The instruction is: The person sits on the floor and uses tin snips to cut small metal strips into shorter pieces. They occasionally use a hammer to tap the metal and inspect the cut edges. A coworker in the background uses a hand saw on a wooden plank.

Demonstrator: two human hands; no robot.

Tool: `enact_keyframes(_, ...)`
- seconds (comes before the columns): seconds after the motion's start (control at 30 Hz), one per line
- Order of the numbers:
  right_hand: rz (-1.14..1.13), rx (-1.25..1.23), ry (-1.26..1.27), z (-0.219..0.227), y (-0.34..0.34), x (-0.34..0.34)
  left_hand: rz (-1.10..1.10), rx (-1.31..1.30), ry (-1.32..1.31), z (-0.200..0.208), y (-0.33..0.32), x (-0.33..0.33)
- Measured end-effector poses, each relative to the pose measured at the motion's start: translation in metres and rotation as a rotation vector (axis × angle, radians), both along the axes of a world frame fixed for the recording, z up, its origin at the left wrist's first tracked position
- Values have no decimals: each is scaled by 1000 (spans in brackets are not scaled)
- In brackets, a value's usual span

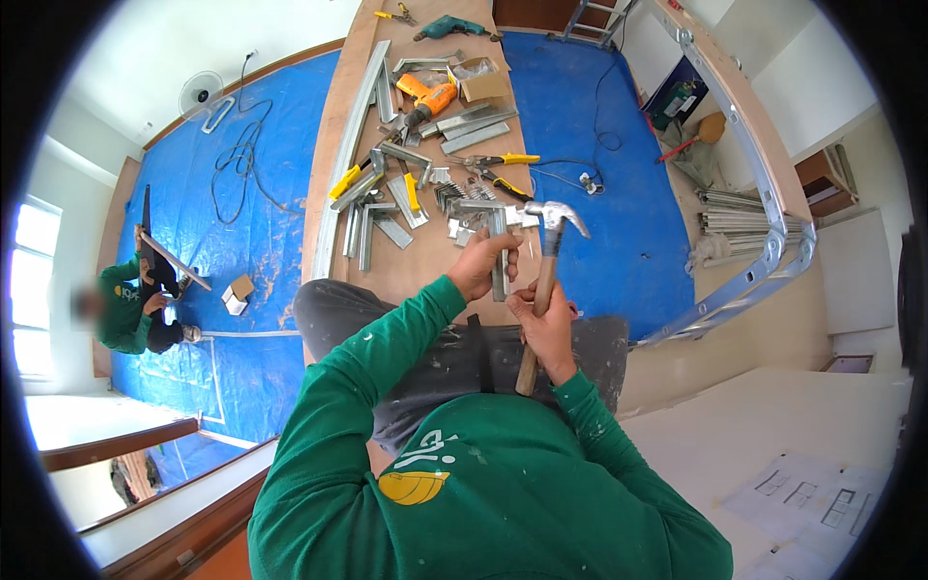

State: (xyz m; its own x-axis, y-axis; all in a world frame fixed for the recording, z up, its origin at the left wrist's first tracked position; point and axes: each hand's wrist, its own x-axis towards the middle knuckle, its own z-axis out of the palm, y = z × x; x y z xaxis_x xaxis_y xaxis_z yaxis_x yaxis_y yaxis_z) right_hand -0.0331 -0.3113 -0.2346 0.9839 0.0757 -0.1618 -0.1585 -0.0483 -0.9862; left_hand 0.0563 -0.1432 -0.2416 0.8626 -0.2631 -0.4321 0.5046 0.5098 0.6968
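My left hand is closed around an L-shaped piece of galvanized metal channel, whose long leg points down toward my lap. Just to its right, my right hand grips the wooden handle of a claw hammer. The hammer stands head up, with the steel head above the hand and the handle's end hanging below it. Small bent metal brackets lie on the wooden board in front of me. Beyond my left hand are tin snips with yellow grips and cut channel pieces.
Farther up the board lie an orange cordless drill, an open cardboard box, and a teal power drill. Blue sheeting covers the floor on both sides. A co-worker sits at left. An aluminium ladder stands at right.
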Motion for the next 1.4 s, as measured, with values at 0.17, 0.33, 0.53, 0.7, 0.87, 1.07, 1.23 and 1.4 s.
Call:
enact_keyframes(0.17, 102, -404, -159, -1, -1, 11, -110, 23, -4, -28, 33, 18)
enact_keyframes(0.33, 169, -622, -255, 12, 6, 28, -154, 119, 9, -44, 63, 11)
enact_keyframes(0.53, 223, -707, -265, 24, 25, 50, -178, 188, -35, -42, 73, 30)
enact_keyframes(0.7, 267, -794, -246, 21, 37, 61, -126, 156, 30, -48, 77, 33)
enact_keyframes(0.87, 256, -755, -216, 21, 46, 64, -158, 146, 67, -54, 81, 40)
enact_keyframes(1.07, 228, -738, -396, 64, 57, 68, -126, 205, 98, -54, 81, 42)
enact_keyframes(1.23, 174, -771, -551, 75, 60, 62, -156, 216, 77, -50, 84, 43)
enact_keyframes(1.4, 359, -1100, -216, 16, 24, 62, -159, 313, 48, -60, 82, 44)
